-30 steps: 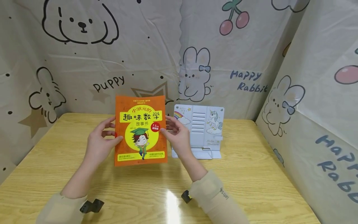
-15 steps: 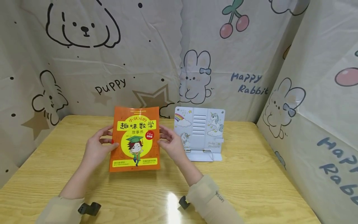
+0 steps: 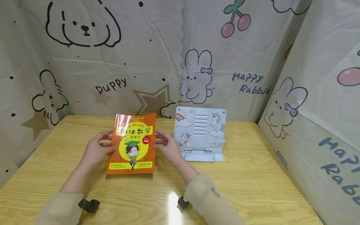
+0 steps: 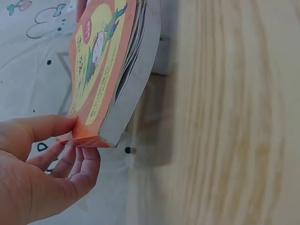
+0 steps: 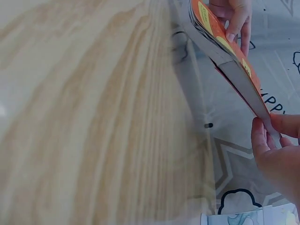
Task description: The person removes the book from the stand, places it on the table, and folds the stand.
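An orange paperback book (image 3: 132, 143) with a yellow circle and a cartoon child in a graduation cap on its cover is held by both hands, tilted up with its cover facing the head camera. My left hand (image 3: 97, 147) grips its left edge, thumb on the front cover and fingers behind, as the left wrist view shows at the spine (image 4: 86, 140). At the opposite edge my right hand (image 3: 168, 145) pinches the pages and cover between thumb and fingers. In the right wrist view the page edges (image 5: 229, 70) bow slightly.
A white metal book stand (image 3: 200, 131) with unicorn pictures and a wire holder at its foot stands upright to the right of the book. Under everything lies a wood-grain table (image 3: 242, 184). Printed cloth (image 3: 157, 62) hangs behind and along both sides.
Both hands have brought the book down and slightly left, toward the tabletop. It leans back more than before. The book stand has stayed in place.
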Motion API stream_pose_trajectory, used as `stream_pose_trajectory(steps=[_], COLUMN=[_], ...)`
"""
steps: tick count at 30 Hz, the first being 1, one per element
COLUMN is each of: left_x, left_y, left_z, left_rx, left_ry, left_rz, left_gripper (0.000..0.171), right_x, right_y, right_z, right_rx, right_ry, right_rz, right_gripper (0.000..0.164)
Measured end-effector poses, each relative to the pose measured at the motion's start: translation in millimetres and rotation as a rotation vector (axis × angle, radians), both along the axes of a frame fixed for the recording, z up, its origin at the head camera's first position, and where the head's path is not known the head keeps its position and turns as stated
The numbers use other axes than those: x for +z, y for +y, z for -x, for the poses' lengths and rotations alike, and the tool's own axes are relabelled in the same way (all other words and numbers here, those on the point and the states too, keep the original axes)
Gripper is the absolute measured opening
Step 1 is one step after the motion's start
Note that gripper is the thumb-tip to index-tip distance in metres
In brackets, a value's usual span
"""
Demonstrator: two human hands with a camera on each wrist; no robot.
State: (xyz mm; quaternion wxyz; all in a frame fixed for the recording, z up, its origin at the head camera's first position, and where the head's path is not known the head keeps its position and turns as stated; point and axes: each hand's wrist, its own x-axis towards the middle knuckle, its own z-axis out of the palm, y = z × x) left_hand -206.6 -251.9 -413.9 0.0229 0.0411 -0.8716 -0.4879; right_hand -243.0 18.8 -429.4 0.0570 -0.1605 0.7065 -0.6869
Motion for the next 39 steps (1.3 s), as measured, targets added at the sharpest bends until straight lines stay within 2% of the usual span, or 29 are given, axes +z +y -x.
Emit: stream_pose_trajectory(steps=[5,10,19,24,36,39], left_x=[-7.5,-13.4,-21.1,-21.9,-26.3,-24.9], left_y=[-4.6,-10.3,-19.1,-22.5,-35.9,-38.3], left_z=[6.7,15.7,28.2,32.7,46.2,47.8], left_rx=[-0.027,-0.06,-0.122,-0.16,-0.229,-0.251], left_ry=[-0.026,-0.043,-0.088,-0.089,-0.164,-0.179], left_rz=[-0.044,-0.058,0.037,0.049,0.115,0.106], left_gripper=[0.068,0.07,0.071,0.068,0.07,0.071], right_x=[-3.3,-7.2,-14.1,-18.5,-22.8,-22.2], right_y=[-4.3,-10.3,-15.5,-18.6,-22.7,-23.6], right_z=[4.0,9.6,15.3,18.0,28.4,29.5], right_rx=[-0.005,-0.047,-0.061,-0.055,-0.024,-0.019], right_ry=[-0.043,-0.107,-0.159,-0.198,-0.25,-0.261], right_rz=[-0.015,-0.036,-0.087,-0.103,-0.11,-0.114], right_gripper=[0.058,0.058,0.057,0.058,0.059,0.059])
